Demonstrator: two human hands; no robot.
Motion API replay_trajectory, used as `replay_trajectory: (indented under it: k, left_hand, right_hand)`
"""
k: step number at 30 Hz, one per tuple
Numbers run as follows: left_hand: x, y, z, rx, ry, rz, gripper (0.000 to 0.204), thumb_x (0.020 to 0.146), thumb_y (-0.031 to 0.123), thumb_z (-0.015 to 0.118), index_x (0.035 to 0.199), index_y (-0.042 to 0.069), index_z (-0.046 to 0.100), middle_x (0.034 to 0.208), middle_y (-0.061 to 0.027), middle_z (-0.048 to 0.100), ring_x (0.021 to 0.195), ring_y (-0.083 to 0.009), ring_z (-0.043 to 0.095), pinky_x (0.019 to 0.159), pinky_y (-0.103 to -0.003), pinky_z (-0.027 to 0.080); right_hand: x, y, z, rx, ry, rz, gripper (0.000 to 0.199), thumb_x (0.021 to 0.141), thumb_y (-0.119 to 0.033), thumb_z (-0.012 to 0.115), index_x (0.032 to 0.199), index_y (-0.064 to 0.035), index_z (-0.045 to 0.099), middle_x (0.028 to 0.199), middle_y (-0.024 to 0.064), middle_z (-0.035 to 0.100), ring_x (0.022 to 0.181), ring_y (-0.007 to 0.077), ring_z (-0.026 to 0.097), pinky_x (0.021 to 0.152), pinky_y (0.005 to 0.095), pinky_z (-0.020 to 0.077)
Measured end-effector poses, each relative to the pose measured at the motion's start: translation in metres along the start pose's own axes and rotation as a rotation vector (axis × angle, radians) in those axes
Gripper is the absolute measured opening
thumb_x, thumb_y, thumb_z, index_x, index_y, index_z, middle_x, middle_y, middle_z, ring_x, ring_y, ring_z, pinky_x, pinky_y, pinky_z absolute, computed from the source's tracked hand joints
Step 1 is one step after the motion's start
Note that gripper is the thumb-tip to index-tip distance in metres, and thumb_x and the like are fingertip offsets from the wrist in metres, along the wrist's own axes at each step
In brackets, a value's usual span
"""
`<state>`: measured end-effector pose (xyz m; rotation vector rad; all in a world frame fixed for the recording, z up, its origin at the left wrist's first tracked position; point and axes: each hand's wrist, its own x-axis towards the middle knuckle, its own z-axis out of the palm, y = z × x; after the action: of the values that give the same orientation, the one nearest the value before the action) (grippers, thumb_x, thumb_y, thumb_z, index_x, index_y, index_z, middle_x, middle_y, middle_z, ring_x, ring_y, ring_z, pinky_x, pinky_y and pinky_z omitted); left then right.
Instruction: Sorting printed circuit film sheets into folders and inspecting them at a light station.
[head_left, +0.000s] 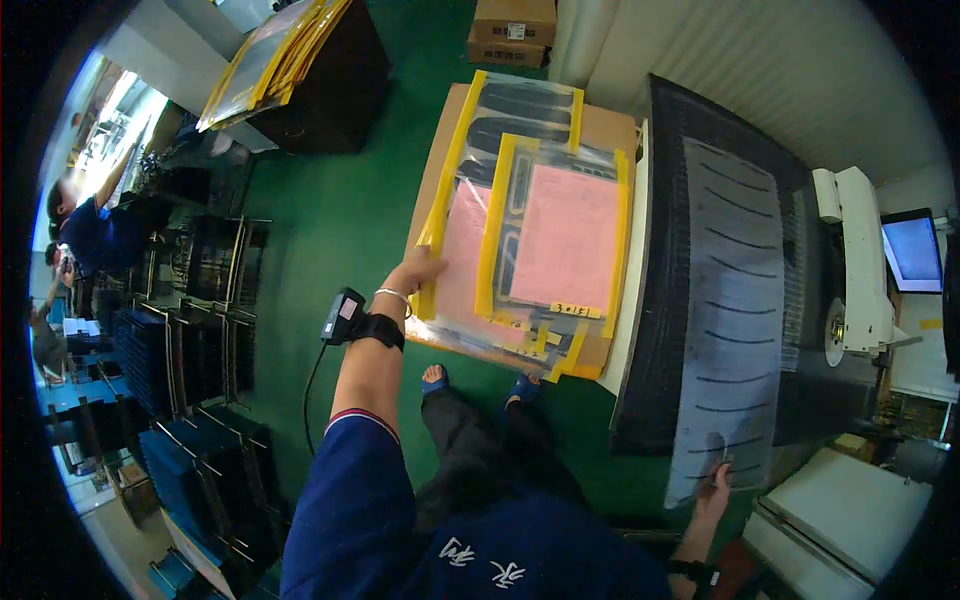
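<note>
My left hand [418, 268] is closed on the yellow-taped left edge of a clear plastic template [462, 240] with a pink sheet on it. A second yellow-edged template [570, 230], also with a pink sheet, overlaps it on the right. Both lie on a brown cardboard sheet [425, 205]. Far to the right, my right hand [712, 490] grips the near end of a long translucent sheet [730, 340] marked by a row of curved dark slots. That sheet lies along a black machine bed [655, 250], its near end reaching past the bed.
A white machine head [860, 255] and a monitor [912, 252] stand beyond the bed. More yellow-edged templates [265, 70] top a dark cabinet [335, 90]. Cardboard boxes [512, 30] sit behind. Racks with dark panels [200, 470] and other people [100, 230] are at left.
</note>
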<state>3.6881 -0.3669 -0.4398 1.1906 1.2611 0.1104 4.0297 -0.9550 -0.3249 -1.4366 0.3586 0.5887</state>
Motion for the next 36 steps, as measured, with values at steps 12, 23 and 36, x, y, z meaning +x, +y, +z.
replay_trajectory:
  k: [12,23,36]
  left_hand:
    - [-0.144,0.138,-0.038,0.21,0.326,0.419,0.031,0.077,0.004,0.051,0.105,-0.006,0.058,0.084,-0.0085,0.063,0.077,-0.0147,0.059,0.067,-0.028,0.047]
    - [-0.269,0.106,-0.139,0.045,0.407,0.294,0.03,0.08,0.001,0.056,0.109,-0.004,0.058,0.088,-0.0015,0.06,0.071,-0.0068,0.055,0.066,-0.019,0.045]
    - [-0.296,0.013,-0.186,-0.52,0.444,0.174,0.026,0.08,0.004,0.061,0.105,0.002,0.059,0.086,-0.0008,0.06,0.072,-0.0104,0.058,0.065,-0.026,0.048]
  right_hand:
    - [0.0,-0.004,-0.017,0.051,-0.061,0.129,0.024,0.087,-0.023,0.059,0.102,-0.0038,0.057,0.087,0.0016,0.059,0.082,0.0103,0.055,0.068,0.0195,0.0436]
    - [-0.015,-0.02,0.015,-0.117,0.068,0.114,0.03,0.09,-0.026,0.054,0.111,-0.0052,0.053,0.102,0.0037,0.056,0.094,0.0159,0.053,0.081,0.0313,0.0433]
    - [-0.076,-0.029,0.037,-0.332,0.053,-0.251,0.037,0.089,-0.025,0.052,0.116,0.0001,0.048,0.109,0.0089,0.054,0.097,0.0188,0.053,0.084,0.0321,0.0432]
